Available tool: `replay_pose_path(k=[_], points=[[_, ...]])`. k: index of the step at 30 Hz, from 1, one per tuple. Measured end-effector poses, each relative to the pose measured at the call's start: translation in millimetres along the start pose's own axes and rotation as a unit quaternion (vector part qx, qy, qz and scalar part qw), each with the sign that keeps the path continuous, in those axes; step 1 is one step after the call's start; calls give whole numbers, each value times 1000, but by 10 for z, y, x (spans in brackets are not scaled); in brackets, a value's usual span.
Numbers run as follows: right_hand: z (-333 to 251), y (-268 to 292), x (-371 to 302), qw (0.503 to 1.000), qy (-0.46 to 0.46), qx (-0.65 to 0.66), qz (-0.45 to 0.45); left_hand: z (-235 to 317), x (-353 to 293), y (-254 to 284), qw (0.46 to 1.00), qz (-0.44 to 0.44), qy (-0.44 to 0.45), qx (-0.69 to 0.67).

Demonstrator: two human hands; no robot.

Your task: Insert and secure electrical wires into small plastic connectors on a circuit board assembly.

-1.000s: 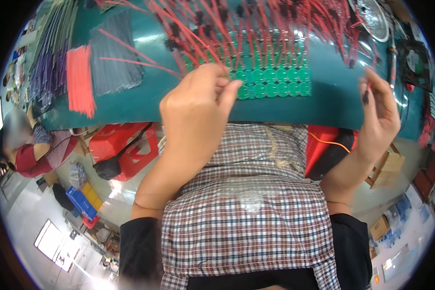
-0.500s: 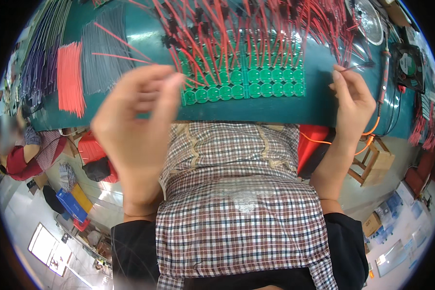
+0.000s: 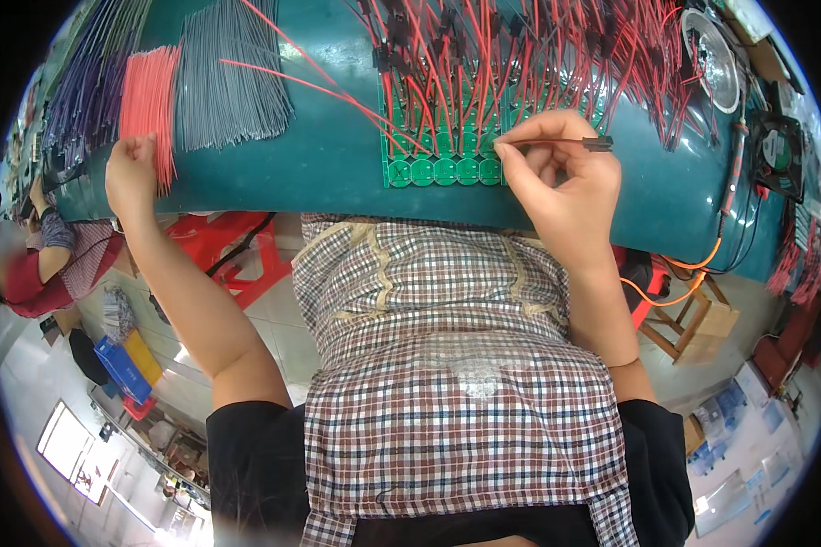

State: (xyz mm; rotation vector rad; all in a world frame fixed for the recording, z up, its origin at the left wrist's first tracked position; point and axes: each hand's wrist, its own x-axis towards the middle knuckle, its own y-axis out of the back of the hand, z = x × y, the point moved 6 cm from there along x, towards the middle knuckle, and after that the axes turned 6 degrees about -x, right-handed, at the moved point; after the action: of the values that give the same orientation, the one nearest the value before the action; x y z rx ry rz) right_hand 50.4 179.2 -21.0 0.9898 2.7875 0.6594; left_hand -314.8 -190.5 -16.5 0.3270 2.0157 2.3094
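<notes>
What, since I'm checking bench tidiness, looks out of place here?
Two long red wires slant from the grey wire bundle to the green circuit boards, unlike the neatly parallel red bundle. The checked apron also has a whitish patch; stain or wear, I can't tell.

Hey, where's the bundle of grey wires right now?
In the head view, the grey wires lie toward the left on the green table, just right of the red wire bundle by the left hand.

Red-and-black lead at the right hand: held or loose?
Held: the right hand pinches one end of the red-and-black lead at its fingertips; the black connector points right.
</notes>
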Motion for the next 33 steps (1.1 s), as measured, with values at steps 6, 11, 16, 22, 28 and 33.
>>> replay_pose_path(k=[6,11,16,22,28,33], points=[[3,-1,-26,1000,2,6,10,104,-35,38,999,-1,-8,-46],[11,-6,-25,1000,-4,11,1,412,-237,228,994,96,14,-48],[3,-11,-42,1000,-6,15,1,939,-376,-81,953,-62,-21,-296],[14,-25,-59,999,-10,35,12,1156,-406,-181,943,-120,-11,-311],[-69,-26,-78,998,50,-6,23,1163,-464,-166,937,-128,-8,-326],[-189,-46,-53,988,108,-103,34,1052,-631,58,901,-52,53,-428]])
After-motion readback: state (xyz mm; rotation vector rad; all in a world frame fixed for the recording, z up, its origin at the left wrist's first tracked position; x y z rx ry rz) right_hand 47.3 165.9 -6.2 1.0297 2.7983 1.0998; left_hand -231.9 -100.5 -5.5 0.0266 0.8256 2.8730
